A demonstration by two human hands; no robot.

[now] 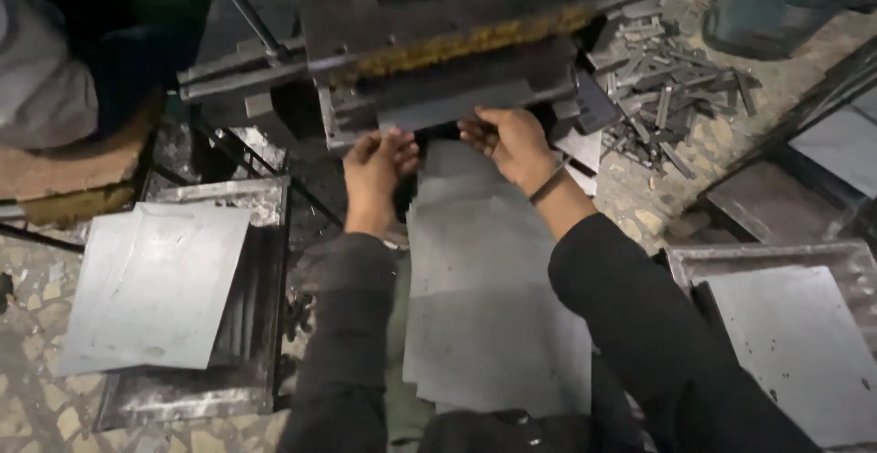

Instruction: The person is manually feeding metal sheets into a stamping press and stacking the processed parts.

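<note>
On the stone floor [27,416], both hands [379,165] feed sheet metal [484,261] into a press [438,42].

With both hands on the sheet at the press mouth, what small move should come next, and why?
Probably a short push forward. The left hand and right hand grip the far edge of the metal sheet just at the press opening, while most of the sheet lies outside toward the person.

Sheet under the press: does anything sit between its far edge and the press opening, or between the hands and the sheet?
Nothing visible does. Both the left hand and right hand already grip the far edge of the sheet, right at the opening of the press. The scrap strips lie off to the right, clear of it.
</note>
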